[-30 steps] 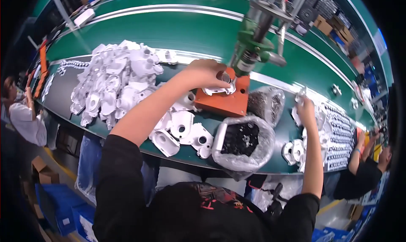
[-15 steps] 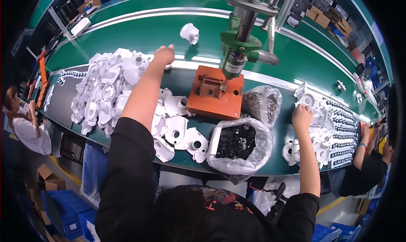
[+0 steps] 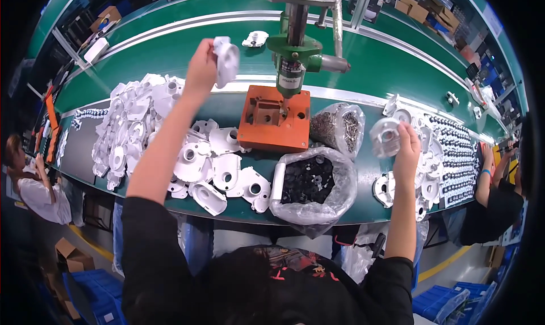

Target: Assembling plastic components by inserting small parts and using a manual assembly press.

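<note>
Raised over the near edge of the green conveyor, my left hand (image 3: 201,74) grips a white plastic housing part (image 3: 228,65) with a round opening. My right hand (image 3: 407,152) pinches a second white housing part (image 3: 386,137), slightly blurred, beside the right-hand pile of white parts (image 3: 430,167). Between my hands stands an orange press fixture (image 3: 275,133), under the green press head (image 3: 292,66). Another white part (image 3: 255,39) lies on the conveyor beyond the fixture.
A large heap of white parts (image 3: 131,126) covers the left of the bench, with looser ones (image 3: 227,174) nearer me. Two plastic bags hold black pieces (image 3: 306,180) and screws (image 3: 346,129). Rows of small dark-and-silver parts (image 3: 458,160) lie at right. Co-workers sit at both sides.
My left hand has risen from the left heap's edge, now with a white part. My right hand has lifted one from the right pile. The white part above the conveyor now rests on it.
</note>
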Demonstrator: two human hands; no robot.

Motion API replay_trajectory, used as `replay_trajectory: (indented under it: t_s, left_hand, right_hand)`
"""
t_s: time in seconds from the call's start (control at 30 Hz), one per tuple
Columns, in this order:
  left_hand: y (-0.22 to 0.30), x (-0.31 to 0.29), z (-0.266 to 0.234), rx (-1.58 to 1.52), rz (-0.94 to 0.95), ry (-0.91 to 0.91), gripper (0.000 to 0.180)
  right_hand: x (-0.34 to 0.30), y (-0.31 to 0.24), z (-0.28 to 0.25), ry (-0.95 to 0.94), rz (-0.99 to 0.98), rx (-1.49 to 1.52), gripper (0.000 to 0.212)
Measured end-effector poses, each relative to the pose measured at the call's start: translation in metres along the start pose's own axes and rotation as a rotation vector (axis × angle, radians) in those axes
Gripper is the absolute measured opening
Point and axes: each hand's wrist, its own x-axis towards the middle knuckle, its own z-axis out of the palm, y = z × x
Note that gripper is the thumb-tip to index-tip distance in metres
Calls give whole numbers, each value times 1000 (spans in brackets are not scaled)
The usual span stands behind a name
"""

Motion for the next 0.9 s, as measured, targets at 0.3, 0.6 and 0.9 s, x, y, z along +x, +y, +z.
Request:
replay_trajectory:
  t_s: [0.3, 0.6, 0.9]
  left_hand:
    - [88, -188, 68, -137, 239, 66, 11]
    - [81, -212, 78, -388, 140, 122, 12]
    - [90, -219, 98, -848, -15, 184, 16]
  right_hand:
    - [-105, 0, 146, -533, 188, 358, 35]
    - [-122, -5, 146, -594, 41, 190, 37]
    - [-124, -8, 151, -367, 213, 519, 47]
